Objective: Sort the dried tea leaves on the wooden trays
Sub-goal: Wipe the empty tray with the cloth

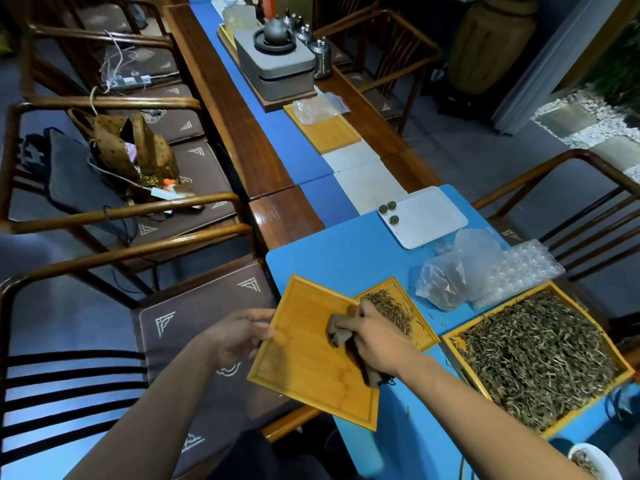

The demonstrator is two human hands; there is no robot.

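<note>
Holding a folded brown cloth [341, 329], the right hand [375, 344] curls its fingers around it and presses it on a flat wooden tray [304, 368]. The cloth looks soft and thick. The left hand [239, 337] grips the tray's left edge, thumb on top. This tray is square, light yellow wood with a low rim, and its floor is bare. It sticks out past the table edge and lies partly over a second small wooden tray [420, 327].

At about 1 o'clock from the right hand, that second tray holds a small heap of dried tea leaves [393, 311], thin and pale green like little sticks. At 3 o'clock sits a big wooden tray [453, 337], full of a thick pile of tea leaves [540, 358], curly and rough.

At 1 o'clock, farther off, crinkly clear plastic bags [464, 271] lie on the smooth blue mat [339, 258]. Beyond them is a white tray [433, 216] with round corners and three small dark round balls [388, 211] in one corner.

At 12 o'clock, far away, a dark teapot [277, 31] sits on a grey box [277, 69].

No writing can be read anywhere.
</note>
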